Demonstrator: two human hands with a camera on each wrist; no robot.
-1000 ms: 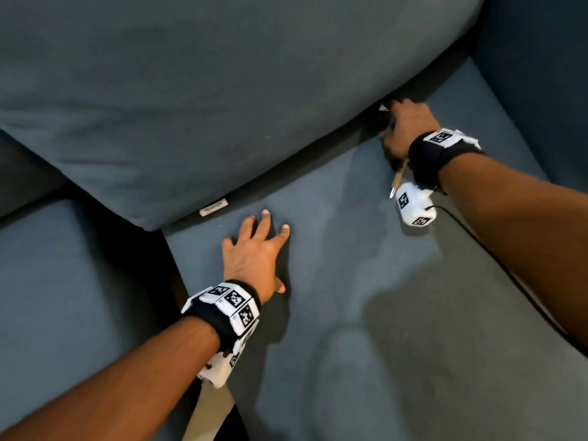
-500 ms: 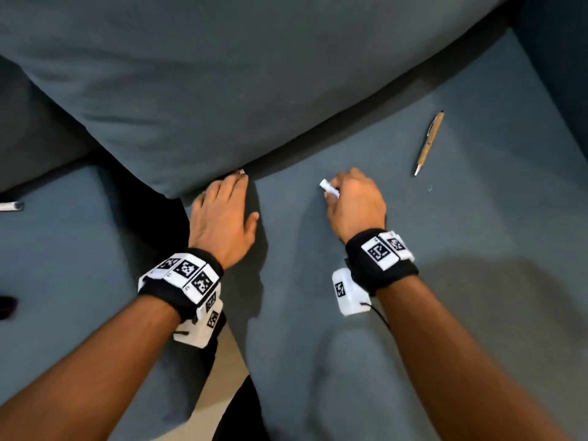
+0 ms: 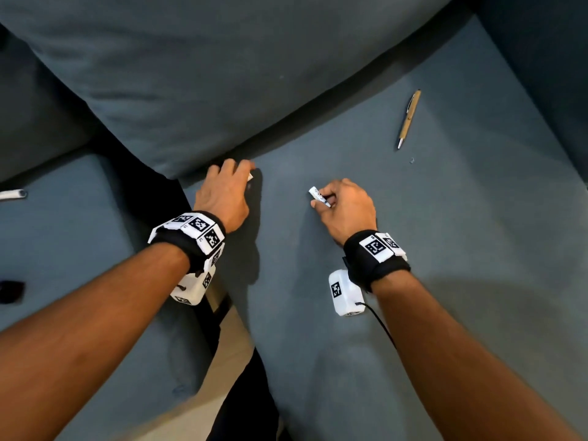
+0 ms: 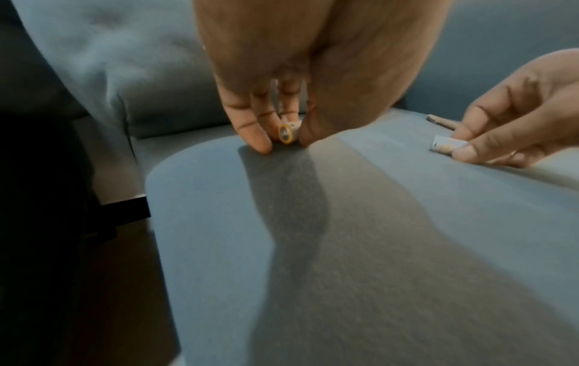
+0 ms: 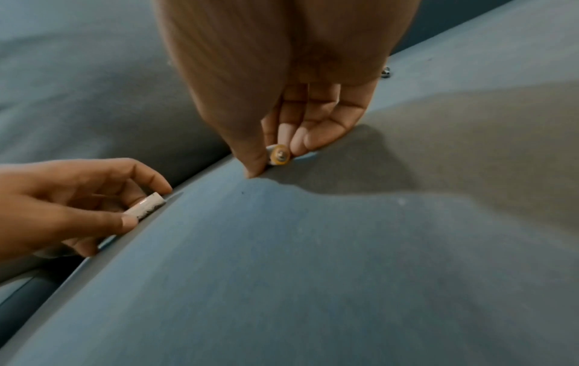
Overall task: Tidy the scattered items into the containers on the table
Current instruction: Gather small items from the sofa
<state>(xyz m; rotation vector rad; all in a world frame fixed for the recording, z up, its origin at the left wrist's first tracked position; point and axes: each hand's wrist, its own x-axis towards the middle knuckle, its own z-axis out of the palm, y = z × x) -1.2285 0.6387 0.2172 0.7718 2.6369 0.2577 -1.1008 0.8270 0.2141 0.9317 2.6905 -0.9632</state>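
Observation:
Each hand pinches a small white battery low over the blue-grey sofa seat (image 3: 350, 361). My left hand (image 3: 245, 178) is at the corner of the back cushion (image 3: 191, 74), and its battery (image 4: 286, 133) sits between thumb and fingers, yellow-ringed end toward the wrist camera. My right hand (image 3: 324, 202) holds the other battery (image 3: 319, 196) between thumb and fingertips in the middle of the seat; the right wrist view shows that battery (image 5: 279, 154) end-on. A tan pen (image 3: 409, 117) lies loose at the far right of the seat.
A tiny metal piece (image 3: 411, 160) lies just below the pen tip. On the left seat cushion lie a white object (image 3: 12, 194) and a dark object (image 3: 11, 291), both cut by the frame edge. A dark gap (image 3: 152, 192) separates the two seats. No containers are in view.
My right hand left the pen on the seat and came back toward me holding a white battery. My left hand moved up to the cushion corner and now pinches a battery.

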